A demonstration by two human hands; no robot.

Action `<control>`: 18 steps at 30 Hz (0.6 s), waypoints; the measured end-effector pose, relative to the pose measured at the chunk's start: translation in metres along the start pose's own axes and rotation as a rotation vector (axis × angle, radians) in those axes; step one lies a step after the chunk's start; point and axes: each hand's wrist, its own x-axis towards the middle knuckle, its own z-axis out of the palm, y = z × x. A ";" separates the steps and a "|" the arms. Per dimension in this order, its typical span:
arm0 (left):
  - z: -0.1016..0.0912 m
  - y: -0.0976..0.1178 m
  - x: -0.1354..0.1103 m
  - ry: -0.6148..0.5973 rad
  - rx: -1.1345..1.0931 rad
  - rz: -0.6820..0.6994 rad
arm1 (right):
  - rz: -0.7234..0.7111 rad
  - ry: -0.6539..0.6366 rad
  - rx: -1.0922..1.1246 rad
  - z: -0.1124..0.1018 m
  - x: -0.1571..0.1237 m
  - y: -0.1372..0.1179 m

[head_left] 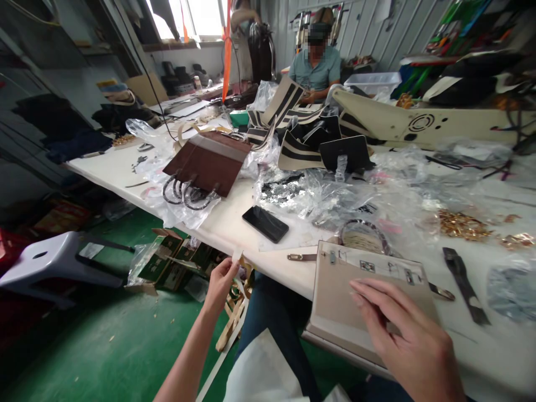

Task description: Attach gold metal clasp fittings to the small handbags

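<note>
My left hand (220,279), at the table's near edge, pinches the end of a white strip (237,255). A long pale strip (224,354) runs down below this hand toward my lap. Above a beige handbag (335,301) is my right hand (406,329), fingers stretched out and no object visible in them; whether the fingertips touch the bag is unclear. The bag lies on the table edge, with small metal fittings on its upper part and a strap with a metal end sticking out at each side. A round dark handle (368,223) shows behind it.
A black phone (265,224), a brown handbag (209,159), plastic bags of metal pieces (285,192) and gold fittings (463,225) lie on the table (228,220). A dark strap (464,287) is at right. A co-worker (316,67) sits opposite. A stool (54,259) stands left.
</note>
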 end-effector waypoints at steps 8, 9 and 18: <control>-0.006 0.017 -0.006 0.036 -0.207 -0.019 | 0.019 -0.037 0.025 0.009 -0.004 0.005; -0.007 0.019 -0.007 0.008 -0.263 -0.051 | 0.021 -0.038 0.029 0.010 -0.005 0.006; -0.007 0.017 -0.013 -0.139 -0.385 -0.312 | 0.080 -0.055 0.060 0.018 -0.017 0.014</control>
